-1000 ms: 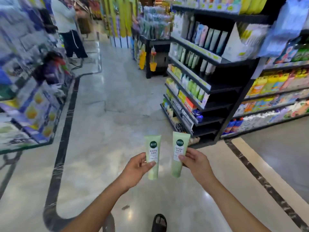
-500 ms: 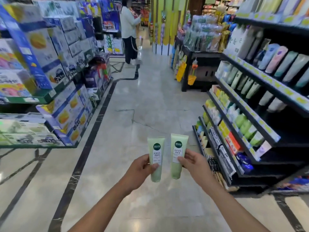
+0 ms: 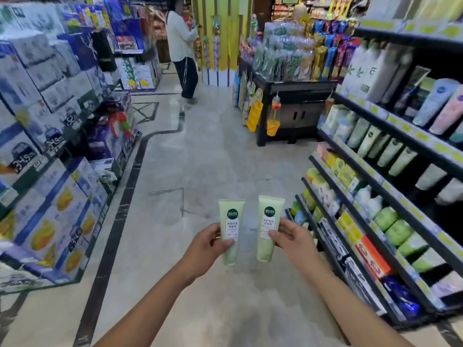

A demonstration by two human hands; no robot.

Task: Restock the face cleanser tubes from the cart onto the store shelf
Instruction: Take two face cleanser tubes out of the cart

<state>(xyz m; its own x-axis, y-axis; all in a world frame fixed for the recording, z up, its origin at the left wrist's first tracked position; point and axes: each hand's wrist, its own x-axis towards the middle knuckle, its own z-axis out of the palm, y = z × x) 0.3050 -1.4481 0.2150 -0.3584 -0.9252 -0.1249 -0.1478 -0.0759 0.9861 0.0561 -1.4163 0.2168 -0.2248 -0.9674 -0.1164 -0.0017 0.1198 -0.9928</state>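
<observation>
Tubes number two: left tube (image 3: 229,231) in left hand (image 3: 205,249), right tube (image 3: 267,229) in right hand (image 3: 295,241).

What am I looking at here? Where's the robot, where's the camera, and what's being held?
There is no robot: a person works with bare hands. One wide-angle camera on their head looks forward and down, so both forearms enter from the bottom. The left hand grips one pale green cleanser tube, the right hand a second tube; both roughly vertical, side by side, not touching, above the aisle floor. The store shelf runs along the right, with other tubes already on it. Stacked boxes line the left; another person stands down the aisle. No cart is in view.
</observation>
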